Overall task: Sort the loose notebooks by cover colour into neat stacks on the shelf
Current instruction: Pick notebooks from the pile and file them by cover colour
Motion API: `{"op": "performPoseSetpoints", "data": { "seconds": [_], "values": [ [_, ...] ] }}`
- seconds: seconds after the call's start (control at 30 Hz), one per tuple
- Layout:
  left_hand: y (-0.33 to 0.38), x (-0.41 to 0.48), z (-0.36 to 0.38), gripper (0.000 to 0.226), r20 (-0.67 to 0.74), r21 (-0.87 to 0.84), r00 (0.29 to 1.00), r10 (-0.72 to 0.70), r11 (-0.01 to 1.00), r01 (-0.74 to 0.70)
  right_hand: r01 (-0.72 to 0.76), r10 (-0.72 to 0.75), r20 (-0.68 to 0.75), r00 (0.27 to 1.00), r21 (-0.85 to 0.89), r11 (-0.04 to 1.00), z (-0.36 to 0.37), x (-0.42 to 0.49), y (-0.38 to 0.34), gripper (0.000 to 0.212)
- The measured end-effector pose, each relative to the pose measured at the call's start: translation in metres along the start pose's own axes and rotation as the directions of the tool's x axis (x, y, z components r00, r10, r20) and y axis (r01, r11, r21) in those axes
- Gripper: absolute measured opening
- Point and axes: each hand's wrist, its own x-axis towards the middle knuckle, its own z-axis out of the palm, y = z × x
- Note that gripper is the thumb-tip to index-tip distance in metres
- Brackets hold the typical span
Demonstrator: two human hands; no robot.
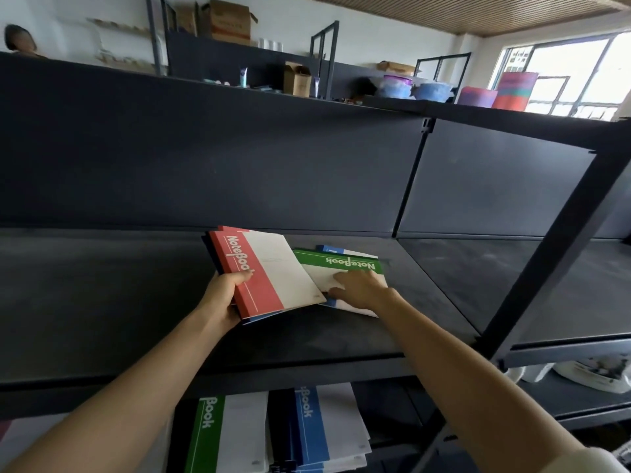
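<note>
left hand (pixel 223 297) clamps the red-topped bundle (pixel 269 268), right hand (pixel 358 288) lies flat on the green notebook (pixel 338 262), I'd slide it gently off the blue notebook (pixel 329 249)

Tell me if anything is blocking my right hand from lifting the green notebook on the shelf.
Nothing lies between them: the right hand rests flat on the green notebook. However, the red notebook, held in the left hand, overlaps the green one's left edge and could catch as it lifts.

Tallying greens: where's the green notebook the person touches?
Head view, centre: green notebook lies under the right hand, atop a blue notebook, right of the red notebook.
</note>
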Motion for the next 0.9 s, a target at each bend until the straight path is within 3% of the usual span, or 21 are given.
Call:
{"op": "performPoseSetpoints", "data": {
  "seconds": [0.1,0.27,0.33,0.4,0.5,0.6,0.7,0.77,0.83,0.87,0.9],
  "values": [
    [0.003,0.001,-0.006,0.051,-0.015,-0.024,1.0,0.005,1.0,-0.005,0.034,-0.049,-0.097,0.994,-0.147,0.989,0.001,-0.003,-0.004,0.03],
    [0.01,0.0,-0.017,0.048,-0.055,-0.066,0.998,-0.005,0.998,0.002,-0.048,0.012,-0.198,0.98,-0.178,0.983,-0.002,-0.005,-0.007,0.032],
    [0.015,-0.002,-0.02,0.048,-0.049,-0.067,0.999,-0.004,0.998,0.0,-0.127,0.104,-0.24,0.965,-0.085,0.988,-0.013,-0.001,-0.008,0.031],
    [0.019,-0.003,-0.023,0.05,-0.043,-0.034,0.999,-0.008,0.999,0.007,-0.191,0.242,-0.338,0.91,0.178,0.965,-0.025,0.008,-0.007,0.03],
    [0.023,-0.003,-0.026,0.046,-0.042,0.054,0.999,-0.03,0.998,0.032,-0.013,0.326,-0.411,0.851,0.604,0.797,-0.039,0.009,-0.012,0.03],
    [0.024,-0.002,-0.027,0.034,0.02,0.13,1.0,-0.018,0.991,0.015,0.182,0.23,-0.386,0.893,0.778,0.601,-0.038,0.009,-0.016,0.031],
    [0.026,-0.002,-0.026,0.031,0.076,0.202,0.997,-0.016,0.979,0.0,0.053,0.244,-0.113,0.963,0.97,0.238,-0.037,0.003,-0.024,0.043],
    [0.025,0.0,-0.02,0.032,0.133,0.198,0.989,-0.065,0.979,0.038,0.033,0.223,-0.048,0.974,0.997,0.073,-0.033,0.001,-0.034,0.048],
    [0.023,-0.001,-0.012,0.023,0.174,0.186,0.979,-0.109,0.98,0.076,0.003,0.183,-0.003,0.983,1.0,0.001,-0.032,0.002,-0.047,0.046],
    [0.022,-0.002,-0.008,0.019,0.18,0.195,0.976,-0.119,0.977,0.083,0.013,0.18,-0.022,0.983,0.999,0.05,-0.028,0.005,-0.049,0.043],
    [0.021,-0.003,-0.004,0.018,0.169,0.206,0.979,-0.112,0.976,0.076,0.022,0.198,-0.055,0.979,0.986,0.166,-0.027,0.009,-0.05,0.041]
  ]
}}
